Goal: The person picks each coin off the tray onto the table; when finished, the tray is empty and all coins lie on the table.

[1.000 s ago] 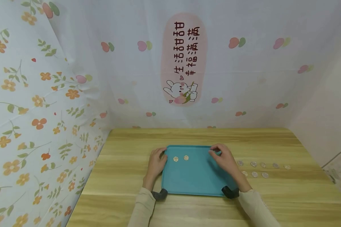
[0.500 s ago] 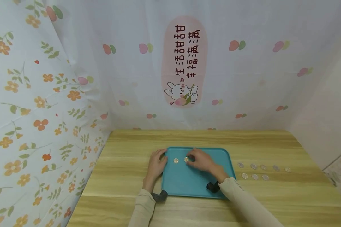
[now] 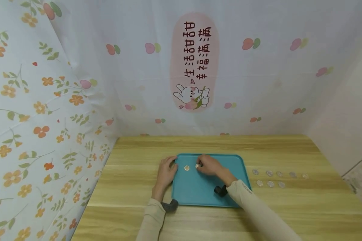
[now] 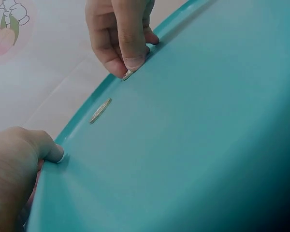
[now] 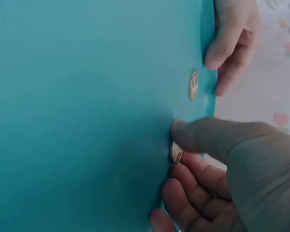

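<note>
A blue tray (image 3: 199, 194) lies on the table with two coins near its far left corner. My left hand (image 3: 166, 172) holds the tray's left rim, thumb over the inner side and fingers outside. Between thumb and fingertips, my right hand (image 3: 211, 165) pinches the right one of these coins (image 5: 176, 153), partly covered by the thumb; in the left wrist view this coin (image 4: 128, 75) is at the tray surface near the far rim. The other coin (image 3: 186, 168) lies flat between the two hands, untouched.
On the wooden table (image 3: 289, 214), right of the tray, several coins (image 3: 270, 184) lie in two rows. A patterned white cloth (image 3: 138, 83) hangs behind the table, and a floral cloth (image 3: 48, 134) hangs at the left. Black camera mounts (image 3: 170, 206) sit on both wrists.
My right hand has moved left from the tray's far right corner to the right coin and now pinches it. The left hand has stayed at the left rim.
</note>
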A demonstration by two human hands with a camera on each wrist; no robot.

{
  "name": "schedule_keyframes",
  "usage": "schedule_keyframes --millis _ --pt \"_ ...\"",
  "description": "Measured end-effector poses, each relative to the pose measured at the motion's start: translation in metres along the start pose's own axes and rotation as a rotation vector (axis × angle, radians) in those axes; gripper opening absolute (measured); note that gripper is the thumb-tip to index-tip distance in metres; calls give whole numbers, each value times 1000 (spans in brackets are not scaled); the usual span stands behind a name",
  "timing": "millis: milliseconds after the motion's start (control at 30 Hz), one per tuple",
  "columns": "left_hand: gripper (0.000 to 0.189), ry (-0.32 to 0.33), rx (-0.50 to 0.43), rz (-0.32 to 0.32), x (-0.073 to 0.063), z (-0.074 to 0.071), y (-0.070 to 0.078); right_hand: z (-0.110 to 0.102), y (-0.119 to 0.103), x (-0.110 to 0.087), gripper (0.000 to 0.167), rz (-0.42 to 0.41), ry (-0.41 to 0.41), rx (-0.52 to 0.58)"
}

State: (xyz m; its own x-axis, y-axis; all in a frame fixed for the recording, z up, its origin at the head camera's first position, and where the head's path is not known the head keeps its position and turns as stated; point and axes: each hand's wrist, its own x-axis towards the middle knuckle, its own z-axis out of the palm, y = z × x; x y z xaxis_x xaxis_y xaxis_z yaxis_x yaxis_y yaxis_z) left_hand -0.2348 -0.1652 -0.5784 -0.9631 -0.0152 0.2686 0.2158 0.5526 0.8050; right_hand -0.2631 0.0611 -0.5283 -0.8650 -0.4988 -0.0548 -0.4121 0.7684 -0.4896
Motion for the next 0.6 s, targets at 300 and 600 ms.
schedule_keyframes --millis 300,600 --pt "34 -3 -1 -6 1 -1 1 0 -1 0 10 -13 -15 -23" --pt "35 -8 7 -8 1 0 -1 3 -2 -7 11 -127 22 -72"
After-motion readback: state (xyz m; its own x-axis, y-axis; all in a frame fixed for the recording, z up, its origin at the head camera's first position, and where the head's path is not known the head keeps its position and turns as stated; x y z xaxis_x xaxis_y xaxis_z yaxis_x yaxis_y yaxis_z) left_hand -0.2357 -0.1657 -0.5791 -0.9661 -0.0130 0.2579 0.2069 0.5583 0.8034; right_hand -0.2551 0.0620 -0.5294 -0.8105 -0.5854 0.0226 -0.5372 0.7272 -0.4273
